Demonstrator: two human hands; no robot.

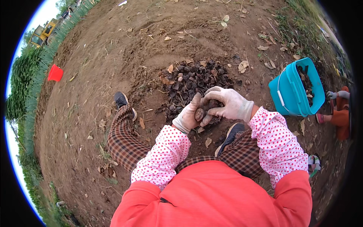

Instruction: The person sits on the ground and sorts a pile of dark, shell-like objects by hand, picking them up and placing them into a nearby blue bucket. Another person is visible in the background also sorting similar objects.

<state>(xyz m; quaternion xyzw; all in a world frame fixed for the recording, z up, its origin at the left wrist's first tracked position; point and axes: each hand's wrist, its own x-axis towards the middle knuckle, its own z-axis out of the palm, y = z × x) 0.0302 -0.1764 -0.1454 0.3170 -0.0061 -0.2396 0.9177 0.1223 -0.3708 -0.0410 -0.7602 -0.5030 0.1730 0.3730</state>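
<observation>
My left hand [186,117], in a soiled white glove, is closed around a brown walnut [199,114] that shows near its fingertips. Close against it, my right hand [233,104], gloved the same way, has its fingers curled over a dark, rough lump [214,104] that looks like a walnut in blackened husk. Just beyond both hands, a pile of dark husks [194,80] lies on the soil, with a paler nut [180,79] among them.
A turquoise bucket [284,90] with dark bits inside stands at the right. Past it, another person [342,109] is partly in view. A red bucket [55,73] sits at the far left, below a yellow machine [45,33]. Dry leaves [243,67] dot the bare soil.
</observation>
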